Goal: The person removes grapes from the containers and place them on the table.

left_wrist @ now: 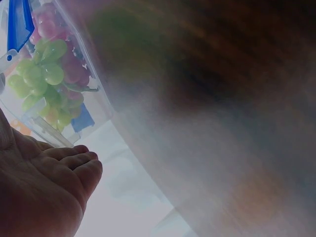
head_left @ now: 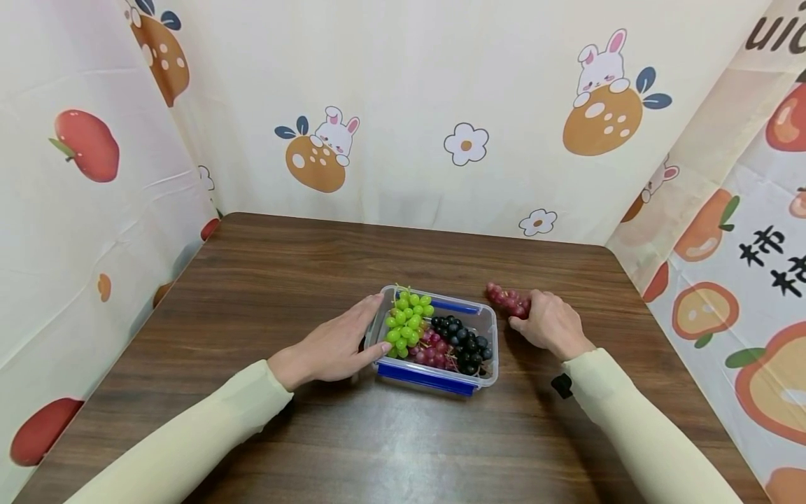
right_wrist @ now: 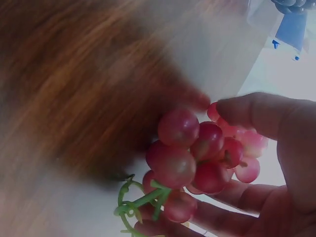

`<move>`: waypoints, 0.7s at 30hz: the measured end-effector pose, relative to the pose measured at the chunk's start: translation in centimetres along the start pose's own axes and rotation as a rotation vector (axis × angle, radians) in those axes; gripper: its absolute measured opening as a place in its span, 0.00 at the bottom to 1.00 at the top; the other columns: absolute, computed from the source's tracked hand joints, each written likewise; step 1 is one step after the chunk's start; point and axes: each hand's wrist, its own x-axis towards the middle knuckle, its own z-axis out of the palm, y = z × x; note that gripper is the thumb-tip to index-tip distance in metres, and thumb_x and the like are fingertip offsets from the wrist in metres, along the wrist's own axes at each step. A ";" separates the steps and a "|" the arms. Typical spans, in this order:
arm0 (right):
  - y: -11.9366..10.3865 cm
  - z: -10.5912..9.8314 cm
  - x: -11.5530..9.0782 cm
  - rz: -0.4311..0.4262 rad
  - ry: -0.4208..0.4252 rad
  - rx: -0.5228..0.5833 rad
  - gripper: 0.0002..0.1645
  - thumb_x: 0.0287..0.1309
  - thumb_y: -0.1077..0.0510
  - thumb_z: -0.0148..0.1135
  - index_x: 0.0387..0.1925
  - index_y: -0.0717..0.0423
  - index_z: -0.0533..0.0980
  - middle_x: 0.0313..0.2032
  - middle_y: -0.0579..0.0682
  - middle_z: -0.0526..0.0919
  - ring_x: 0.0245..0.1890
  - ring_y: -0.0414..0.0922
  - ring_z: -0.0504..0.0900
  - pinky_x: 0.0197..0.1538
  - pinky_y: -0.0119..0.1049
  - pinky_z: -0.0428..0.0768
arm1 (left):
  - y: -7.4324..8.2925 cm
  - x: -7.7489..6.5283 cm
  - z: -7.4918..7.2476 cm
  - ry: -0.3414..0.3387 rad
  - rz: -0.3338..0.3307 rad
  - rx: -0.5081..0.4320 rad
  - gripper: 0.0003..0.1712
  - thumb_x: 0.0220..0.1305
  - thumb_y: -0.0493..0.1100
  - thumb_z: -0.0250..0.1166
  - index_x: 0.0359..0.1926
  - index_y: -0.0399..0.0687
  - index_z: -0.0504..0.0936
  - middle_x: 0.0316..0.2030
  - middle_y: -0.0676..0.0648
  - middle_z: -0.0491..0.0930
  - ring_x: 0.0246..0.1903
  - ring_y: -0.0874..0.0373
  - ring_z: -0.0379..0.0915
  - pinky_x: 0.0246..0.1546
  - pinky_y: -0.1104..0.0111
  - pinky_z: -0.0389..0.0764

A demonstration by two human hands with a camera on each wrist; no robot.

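Observation:
A clear plastic box [head_left: 493,350] with blue side clips stands on the table, holding a bunch of green grapes [head_left: 406,323], a bunch of red grapes [head_left: 433,350] and a bunch of black grapes [head_left: 467,344]. My left hand [head_left: 343,341] rests against the box's left side with its fingers straight, the thumb over the near left corner. To the right of the box, my right hand [head_left: 554,323] grips a second bunch of red grapes [head_left: 506,299]. Thumb and fingers curl round these grapes [right_wrist: 210,180] in the right wrist view, where a green stem [right_wrist: 143,200] sticks out.
The dark brown wooden table [head_left: 302,259] extends round the box on all sides. A printed fabric curtain [head_left: 403,84] hangs behind the table's far edge, with more fabric along the left and right. A small black object [head_left: 562,385] shows at the right wrist.

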 end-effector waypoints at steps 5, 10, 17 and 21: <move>0.1 -0.1 0.0 0.005 0.006 -0.010 0.34 0.54 0.39 0.73 0.43 0.65 0.74 0.40 0.66 0.81 0.35 0.59 0.81 0.35 0.55 0.79 | 0.0 0.0 0.0 0.004 0.002 -0.003 0.52 0.75 0.71 0.47 0.83 0.44 0.41 0.81 0.42 0.45 0.78 0.50 0.47 0.73 0.53 0.61; 0.2 -0.1 -0.1 0.006 0.011 -0.013 0.36 0.53 0.39 0.73 0.45 0.65 0.72 0.41 0.67 0.81 0.39 0.61 0.81 0.38 0.58 0.79 | 0.0 0.0 0.0 0.001 0.002 0.000 0.52 0.75 0.71 0.47 0.83 0.44 0.41 0.81 0.41 0.46 0.78 0.49 0.47 0.73 0.52 0.62; 0.2 -0.2 -0.2 0.000 0.018 -0.012 0.37 0.54 0.38 0.73 0.47 0.65 0.72 0.43 0.67 0.81 0.41 0.63 0.81 0.39 0.60 0.79 | 0.1 0.0 -0.1 0.001 -0.002 -0.003 0.52 0.75 0.70 0.48 0.83 0.45 0.40 0.81 0.41 0.46 0.78 0.49 0.48 0.71 0.51 0.65; 0.0 -0.5 -0.3 0.001 0.014 -0.012 0.39 0.55 0.37 0.72 0.49 0.65 0.72 0.44 0.67 0.80 0.42 0.62 0.81 0.40 0.59 0.79 | 0.1 0.0 -0.1 0.001 -0.004 0.000 0.52 0.75 0.70 0.48 0.83 0.45 0.40 0.81 0.40 0.46 0.77 0.49 0.50 0.70 0.51 0.67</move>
